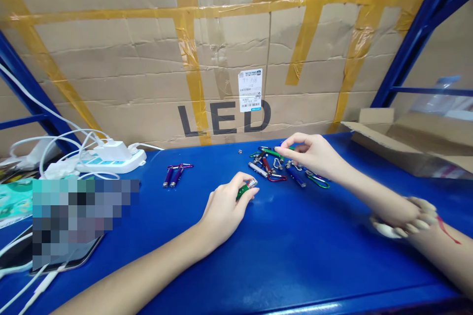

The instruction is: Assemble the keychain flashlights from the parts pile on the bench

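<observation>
On the blue table, my left hand is closed around a small green keychain flashlight, whose silver head sticks out past my fingertips. My right hand reaches over a pile of several keychain flashlights with carabiners and pinches a green flashlight at the pile's far side. Two purple flashlights lie apart to the left of my left hand. A beaded bracelet circles my right wrist.
A taped cardboard box marked LED stands behind the table. A white power strip with chargers and cables lies at the back left. An open carton is at the right. A phone lies at the left front. Blue rack posts flank the scene.
</observation>
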Demonstrator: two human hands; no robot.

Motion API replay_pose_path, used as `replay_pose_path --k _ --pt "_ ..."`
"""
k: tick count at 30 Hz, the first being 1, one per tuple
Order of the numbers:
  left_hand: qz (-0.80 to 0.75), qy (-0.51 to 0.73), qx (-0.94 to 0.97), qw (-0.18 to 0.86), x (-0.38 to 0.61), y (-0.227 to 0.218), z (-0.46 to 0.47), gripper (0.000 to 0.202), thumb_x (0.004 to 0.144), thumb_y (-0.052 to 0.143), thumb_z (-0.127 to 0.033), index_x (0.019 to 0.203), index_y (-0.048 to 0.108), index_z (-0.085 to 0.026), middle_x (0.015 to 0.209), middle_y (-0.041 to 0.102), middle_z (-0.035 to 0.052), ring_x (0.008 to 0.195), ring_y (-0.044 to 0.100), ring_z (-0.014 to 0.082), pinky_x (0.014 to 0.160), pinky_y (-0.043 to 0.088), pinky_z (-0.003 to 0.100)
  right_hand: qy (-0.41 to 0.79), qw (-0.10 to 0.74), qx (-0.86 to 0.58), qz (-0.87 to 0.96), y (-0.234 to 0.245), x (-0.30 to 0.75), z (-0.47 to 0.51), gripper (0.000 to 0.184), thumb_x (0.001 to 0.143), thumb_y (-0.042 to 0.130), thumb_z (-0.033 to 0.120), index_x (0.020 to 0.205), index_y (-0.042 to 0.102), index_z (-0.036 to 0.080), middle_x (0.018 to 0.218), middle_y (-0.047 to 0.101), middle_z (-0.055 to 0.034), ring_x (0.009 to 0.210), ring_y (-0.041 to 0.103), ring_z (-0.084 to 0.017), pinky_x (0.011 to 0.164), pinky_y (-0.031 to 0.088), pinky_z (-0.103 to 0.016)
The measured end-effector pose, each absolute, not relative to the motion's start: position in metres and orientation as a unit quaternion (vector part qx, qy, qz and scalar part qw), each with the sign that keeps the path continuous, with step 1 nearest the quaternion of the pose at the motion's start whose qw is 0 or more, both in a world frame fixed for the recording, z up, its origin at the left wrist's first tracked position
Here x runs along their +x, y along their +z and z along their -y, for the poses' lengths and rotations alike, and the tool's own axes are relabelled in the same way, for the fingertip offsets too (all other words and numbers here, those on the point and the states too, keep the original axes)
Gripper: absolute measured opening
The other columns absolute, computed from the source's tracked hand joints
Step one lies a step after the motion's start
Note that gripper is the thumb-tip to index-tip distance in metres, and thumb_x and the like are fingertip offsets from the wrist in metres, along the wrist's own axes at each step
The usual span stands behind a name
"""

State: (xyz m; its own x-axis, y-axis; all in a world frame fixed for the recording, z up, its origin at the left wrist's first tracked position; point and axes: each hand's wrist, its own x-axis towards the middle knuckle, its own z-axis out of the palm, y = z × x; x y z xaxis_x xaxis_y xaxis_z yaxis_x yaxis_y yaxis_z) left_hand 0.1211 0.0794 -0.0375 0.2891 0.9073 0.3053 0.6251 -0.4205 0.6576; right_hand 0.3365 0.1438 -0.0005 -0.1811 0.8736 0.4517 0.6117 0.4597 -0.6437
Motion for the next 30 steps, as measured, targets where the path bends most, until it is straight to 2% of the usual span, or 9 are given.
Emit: replay_pose_path --k 4,7,13,16,18,20,22,30 --pt "-0.495 0.327 0.776 0.214 0.121 -0.037 -0.079 0.013 0.09 0.044 -0.032 0.097 0.052 -0.025 0.078 0.068 -0.003 0.075 0.063 0.0175 0.068 0.04 0.026 0.014 0.324 -0.553 0.767 -0.013 0.348 -0.16 0.028 0.076 0.059 0.048 0.072 0.062 0.02 0.074 0.064 -0.0022 0.058 0.057 -0.016 0.052 0.04 -0.026" --pt "-0.484 0.338 0.775 0.225 0.12 -0.037 -0.079 0.015 0.091 0.04 -0.031 0.098 0.052 -0.024 0.076 0.067 -0.0037 0.073 0.062 0.0161 0.066 0.039 0.025 -0.002 0.273 -0.553 0.787 -0.024 0.349 -0.166 0.024 0.078 0.057 0.043 0.071 0.064 0.021 0.081 0.063 -0.0021 0.066 0.058 -0.016 0.057 0.043 -0.027" --pt "-0.476 0.343 0.772 0.243 0.121 -0.037 -0.079 0.015 0.09 0.041 -0.032 0.097 0.052 -0.024 0.075 0.066 -0.0042 0.071 0.06 0.0152 0.066 0.038 0.024 -0.004 0.262 -0.527 0.808 -0.033 0.351 -0.171 0.019 0.077 0.058 0.038 0.075 0.068 0.022 0.084 0.061 -0.0039 0.07 0.058 -0.018 0.065 0.046 -0.03" --pt "-0.473 0.376 0.75 0.27 0.121 -0.038 -0.08 0.016 0.089 0.042 -0.032 0.094 0.053 -0.023 0.071 0.065 -0.0038 0.066 0.057 0.0142 0.062 0.038 0.023 -0.007 0.273 -0.512 0.815 -0.034 0.351 -0.173 0.022 0.081 0.052 0.032 0.092 0.067 0.021 0.093 0.062 -0.0062 0.075 0.06 -0.019 0.066 0.048 -0.031" --pt "-0.469 0.41 0.722 0.299 0.121 -0.039 -0.082 0.018 0.088 0.042 -0.033 0.094 0.053 -0.021 0.068 0.063 -0.0027 0.058 0.053 0.0126 0.055 0.036 0.022 -0.009 0.282 -0.485 0.828 -0.036 0.348 -0.172 0.031 0.084 0.048 0.032 0.111 0.059 0.021 0.106 0.06 -0.0078 0.09 0.059 -0.022 0.075 0.048 -0.035" --pt "-0.463 0.442 0.693 0.331 0.121 -0.039 -0.085 0.021 0.088 0.043 -0.035 0.094 0.053 -0.018 0.066 0.061 -0.0015 0.05 0.046 0.0106 0.049 0.033 0.021 -0.011 0.279 -0.441 0.853 -0.037 0.343 -0.169 0.041 0.088 0.044 0.036 0.126 0.049 0.022 0.121 0.054 -0.0084 0.109 0.051 -0.024 0.089 0.043 -0.041" --pt "-0.459 0.462 0.671 0.355 0.12 -0.04 -0.087 0.023 0.087 0.044 -0.035 0.094 0.053 -0.016 0.065 0.059 -0.0008 0.046 0.04 0.0091 0.046 0.031 0.02 -0.006 0.257 -0.394 0.883 -0.039 0.336 -0.165 0.045 0.09 0.041 0.041 0.132 0.042 0.023 0.13 0.049 -0.0078 0.12 0.042 -0.026 0.097 0.035 -0.046" --pt "-0.451 0.499 0.647 0.359 0.12 -0.039 -0.088 0.02 0.088 0.045 -0.032 0.094 0.053 -0.016 0.064 0.056 -0.002 0.046 0.039 0.0079 0.047 0.031 0.02 -0.002 0.143 -0.337 0.931 -0.039 0.323 -0.157 0.065 0.089 0.04 0.054 0.141 0.026 0.017 0.144 0.027 -0.0087 0.133 0.02 -0.024 0.108 0.017 -0.046"
